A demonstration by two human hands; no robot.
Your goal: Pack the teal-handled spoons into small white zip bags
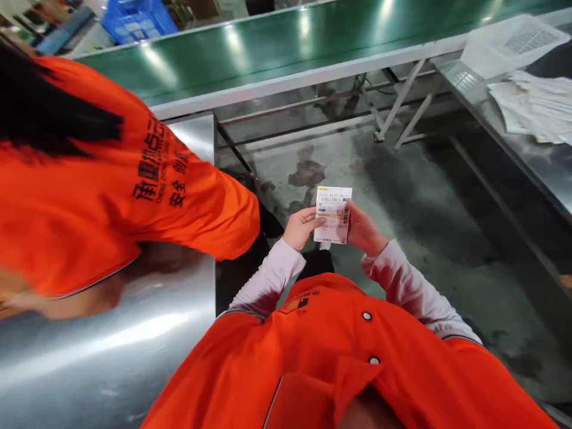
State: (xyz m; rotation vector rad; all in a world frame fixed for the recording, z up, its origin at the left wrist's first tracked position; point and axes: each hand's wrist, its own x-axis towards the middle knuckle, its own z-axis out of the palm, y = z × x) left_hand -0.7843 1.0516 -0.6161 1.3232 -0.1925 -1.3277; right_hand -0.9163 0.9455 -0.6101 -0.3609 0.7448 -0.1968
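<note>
Held out in front of my chest is a white shipping label stack [331, 205], printed with barcodes and text, with a yellow band across its middle. My left hand [301, 227] pinches its left edge, the thumb lying over the front. Around the right edge, my right hand [364, 229] is closed, its thumb near the upper right corner and the other fingers hidden behind. Whether it is one sheet or several under the band I cannot fully make out.
A co-worker in an orange shirt [107, 196] leans over the metal table [179, 333] at left. Across the back runs a green conveyor belt [268, 50]. At right, a metal table [473, 107] bears a white basket [509, 47] and a pile of white bags [531, 104]. A blue crate [138, 24] stands behind.
</note>
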